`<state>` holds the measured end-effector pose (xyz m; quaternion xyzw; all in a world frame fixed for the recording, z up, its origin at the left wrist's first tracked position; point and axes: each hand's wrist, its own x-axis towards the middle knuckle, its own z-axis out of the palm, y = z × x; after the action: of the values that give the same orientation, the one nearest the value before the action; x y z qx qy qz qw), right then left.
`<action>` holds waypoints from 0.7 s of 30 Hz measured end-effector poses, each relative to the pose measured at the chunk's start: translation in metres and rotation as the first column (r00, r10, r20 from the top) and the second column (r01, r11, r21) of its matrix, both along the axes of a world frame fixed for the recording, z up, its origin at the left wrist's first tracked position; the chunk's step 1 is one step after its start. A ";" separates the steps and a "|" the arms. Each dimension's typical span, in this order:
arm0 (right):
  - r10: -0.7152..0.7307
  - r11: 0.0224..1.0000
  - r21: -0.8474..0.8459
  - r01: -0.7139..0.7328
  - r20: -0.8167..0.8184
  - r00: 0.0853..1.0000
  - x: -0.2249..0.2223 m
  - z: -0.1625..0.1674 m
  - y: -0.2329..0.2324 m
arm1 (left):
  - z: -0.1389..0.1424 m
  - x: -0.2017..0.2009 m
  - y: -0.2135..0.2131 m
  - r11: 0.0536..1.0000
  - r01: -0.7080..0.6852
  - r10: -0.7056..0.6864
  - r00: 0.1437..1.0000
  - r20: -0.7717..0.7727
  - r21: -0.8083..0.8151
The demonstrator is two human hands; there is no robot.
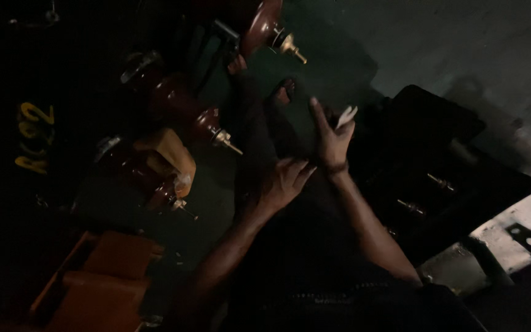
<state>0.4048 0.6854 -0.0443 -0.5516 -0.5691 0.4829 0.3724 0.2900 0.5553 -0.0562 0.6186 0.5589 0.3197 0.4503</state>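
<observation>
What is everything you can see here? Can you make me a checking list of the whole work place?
Surface: dark green metal top, dimly lit.
Job's things: a small pale object pinched in the right hand; what it is cannot be told.
Clutter: three reddish-brown ribbed insulators with brass-tipped studs, a tan cloth lying on the nearest one, brown blocks lower left.
Grips: right hand raised, fingers closed on the pale object; left hand open, holding nothing, just below it.
Cables: nothing seen.
Surroundings: black housing with small brass studs on the right, a grey plate at the right edge; the rest too dark to tell.
</observation>
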 end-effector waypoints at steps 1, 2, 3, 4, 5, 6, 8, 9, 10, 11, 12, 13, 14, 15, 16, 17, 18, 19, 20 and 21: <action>0.017 0.996 -0.085 0.000 0.202 0.979 0.002 -0.008 0.014 | -0.001 -0.010 0.017 0.981 0.061 -0.057 0.998 -0.026 0.182; 0.051 0.985 -0.172 0.020 0.394 0.918 0.005 -0.018 0.031 | -0.002 -0.025 0.035 0.972 0.076 -0.036 0.984 -0.176 0.222; 0.102 0.966 -0.253 0.054 0.564 0.820 0.006 -0.029 0.046 | -0.006 -0.043 0.055 0.961 0.096 -0.007 0.946 -0.323 0.260; 0.176 0.984 -0.125 -0.125 0.633 0.754 0.007 -0.042 0.064 | -0.012 -0.058 0.079 0.962 0.013 0.069 0.955 -0.289 0.272; 0.230 0.951 -0.017 -0.309 0.706 0.670 0.006 -0.056 0.079 | -0.019 -0.074 0.102 0.959 -0.070 0.142 0.957 -0.253 0.274; 0.258 0.871 0.069 -0.487 0.778 0.573 0.005 -0.066 0.088 | -0.028 -0.092 0.126 0.946 -0.021 0.107 0.962 -0.250 0.324; 0.317 0.856 0.030 -0.516 0.758 0.569 -0.001 -0.081 0.101 | -0.045 -0.117 0.170 0.916 0.106 0.087 0.889 -0.450 0.387; 0.347 0.846 0.012 -0.533 0.746 0.568 -0.004 -0.086 0.102 | -0.052 -0.126 0.187 0.920 0.195 -0.003 0.870 -0.492 0.339; 0.328 0.848 0.052 -0.528 0.730 0.600 -0.007 -0.093 0.101 | -0.058 -0.133 0.202 0.915 0.281 -0.092 0.843 -0.530 0.289; 0.311 0.849 0.092 -0.521 0.710 0.632 -0.010 -0.098 0.098 | -0.064 -0.138 0.215 0.886 0.335 -0.088 0.800 -0.594 0.320; 0.292 0.849 0.132 -0.512 0.690 0.662 -0.014 -0.100 0.096 | -0.069 -0.141 0.226 0.852 0.391 -0.079 0.753 -0.653 0.348; 0.278 0.871 0.135 -0.472 0.656 0.702 -0.018 -0.103 0.093 | -0.072 -0.142 0.233 0.813 0.447 -0.062 0.703 -0.709 0.373; 0.266 0.893 0.132 -0.430 0.616 0.741 -0.023 -0.105 0.090 | -0.074 -0.143 0.238 0.825 0.449 -0.105 0.719 -0.687 0.344; 0.255 0.913 0.122 -0.390 0.576 0.777 -0.027 -0.108 0.087 | -0.075 -0.144 0.241 0.837 0.449 -0.148 0.735 -0.661 0.313; 0.198 0.911 0.182 -0.371 0.596 0.779 -0.031 -0.112 0.086 | -0.076 -0.144 0.242 0.846 0.451 -0.186 0.749 -0.636 0.284; 0.133 0.904 0.247 -0.349 0.612 0.779 -0.036 -0.116 0.085 | -0.077 -0.145 0.243 0.832 0.476 -0.176 0.713 -0.678 0.285; 0.066 0.893 0.309 -0.326 0.627 0.776 -0.038 -0.120 0.085 | -0.078 -0.145 0.243 0.816 0.502 -0.167 0.678 -0.716 0.285; 0.034 0.917 0.303 -0.259 0.588 0.808 -0.041 -0.124 0.084 | -0.078 -0.146 0.244 0.801 0.528 -0.160 0.642 -0.750 0.282; 0.000 0.938 0.290 -0.190 0.550 0.835 -0.042 -0.128 0.083 | -0.080 -0.146 0.244 0.798 0.539 -0.164 0.626 -0.762 0.270; -0.040 0.955 0.272 -0.118 0.511 0.859 -0.044 -0.131 0.082 | -0.081 -0.146 0.246 0.793 0.552 -0.172 0.608 -0.775 0.258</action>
<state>0.3613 0.7674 -0.1755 -0.5863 -0.7238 0.2370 0.2761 0.1436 0.8010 -0.1373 0.8855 0.4499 0.0767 0.0869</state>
